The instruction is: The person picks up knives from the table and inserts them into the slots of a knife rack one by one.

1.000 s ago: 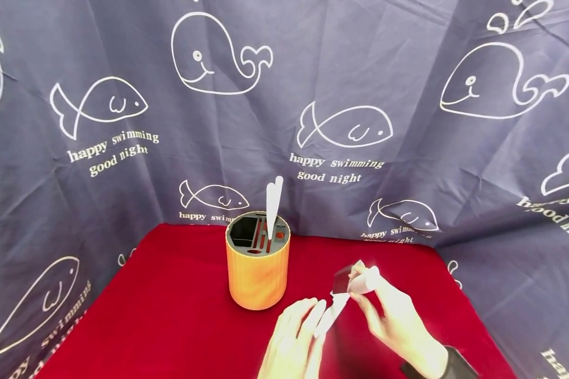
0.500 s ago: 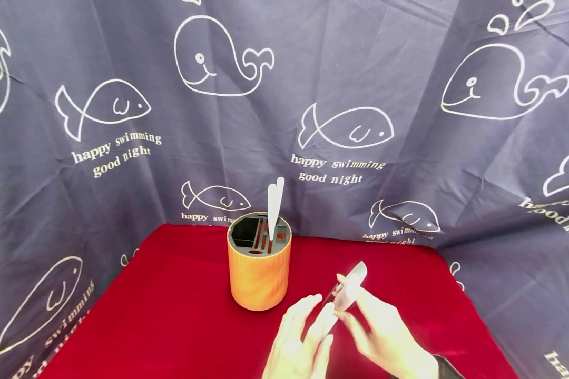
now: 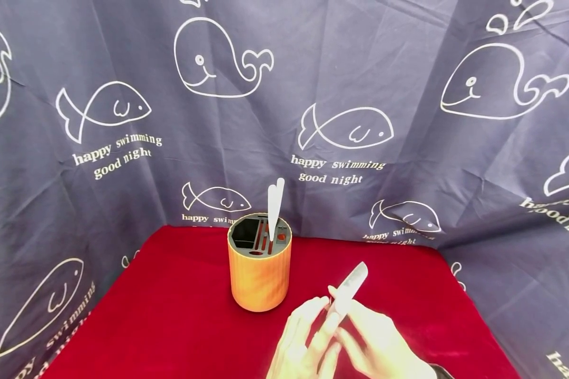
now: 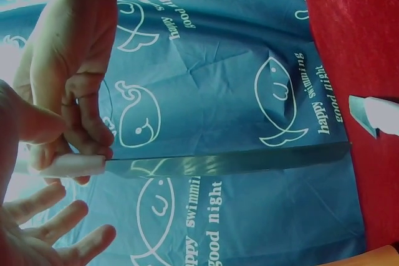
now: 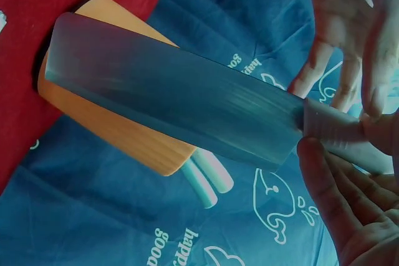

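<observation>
My right hand (image 3: 379,337) pinches the white handle of a kitchen knife (image 3: 353,281). In the right wrist view its broad flat blade (image 5: 168,91) stretches left across the orange holder. The left wrist view shows the same blade almost edge-on. My left hand (image 3: 303,337) is close beside, fingers fairly straight; its fingertips are around the handle and seem to touch it. Below, on the red cloth, lies a small white-handled piece with a short pointed blade (image 4: 383,115), cut off by the frame and hidden behind the hands in the head view.
An orange round knife holder (image 3: 261,284) stands left of the hands. Its dark top has slots and holes, with two white handles (image 3: 274,205) sticking up. Red cloth (image 3: 185,316) covers the table, and a grey-blue fish-print curtain (image 3: 265,131) hangs close behind.
The knife has turned in my right hand, and its dark blade face has swung mostly out of the head view. Both hands have drawn together, the left shifting right and the right shifting left.
</observation>
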`<state>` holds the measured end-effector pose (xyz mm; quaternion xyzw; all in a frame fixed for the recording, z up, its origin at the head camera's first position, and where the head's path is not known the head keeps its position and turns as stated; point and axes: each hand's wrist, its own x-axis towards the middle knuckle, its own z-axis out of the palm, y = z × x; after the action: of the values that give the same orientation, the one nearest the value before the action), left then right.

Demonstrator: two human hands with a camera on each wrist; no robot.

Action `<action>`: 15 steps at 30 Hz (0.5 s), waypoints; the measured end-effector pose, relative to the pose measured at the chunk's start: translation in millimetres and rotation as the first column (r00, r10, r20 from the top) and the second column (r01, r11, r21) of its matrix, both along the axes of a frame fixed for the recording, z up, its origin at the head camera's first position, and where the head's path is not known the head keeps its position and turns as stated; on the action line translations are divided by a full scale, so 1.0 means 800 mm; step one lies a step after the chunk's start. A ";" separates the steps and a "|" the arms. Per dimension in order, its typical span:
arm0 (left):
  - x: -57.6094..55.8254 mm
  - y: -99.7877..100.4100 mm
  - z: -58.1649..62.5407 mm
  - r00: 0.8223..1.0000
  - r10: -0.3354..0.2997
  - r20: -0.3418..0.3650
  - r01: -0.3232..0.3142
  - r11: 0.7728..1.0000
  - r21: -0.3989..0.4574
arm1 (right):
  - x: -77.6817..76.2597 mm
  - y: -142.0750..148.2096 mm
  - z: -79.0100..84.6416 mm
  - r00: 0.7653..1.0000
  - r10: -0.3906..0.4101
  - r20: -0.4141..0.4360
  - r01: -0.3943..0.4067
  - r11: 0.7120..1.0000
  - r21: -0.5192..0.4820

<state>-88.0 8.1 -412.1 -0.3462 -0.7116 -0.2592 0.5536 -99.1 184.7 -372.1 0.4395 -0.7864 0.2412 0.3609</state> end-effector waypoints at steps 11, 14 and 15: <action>0.002 -0.001 0.000 1.000 0.025 0.002 -0.025 1.000 0.011 | 0.016 -0.002 0.003 0.989 0.020 0.146 -0.025 0.999 0.036; 0.001 -0.002 -0.001 1.000 -0.011 0.000 0.011 1.000 0.000 | 0.017 -0.002 0.001 0.987 0.020 0.158 -0.028 0.998 0.048; 0.000 -0.001 -0.002 1.000 -0.022 -0.003 0.022 1.000 -0.004 | 0.018 -0.003 0.000 0.987 0.022 0.158 -0.030 0.998 0.049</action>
<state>-87.8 7.0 -413.5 -0.3556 -0.7073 -0.2635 0.5513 -85.0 182.5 -371.7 0.4385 -0.8125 0.2596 0.2830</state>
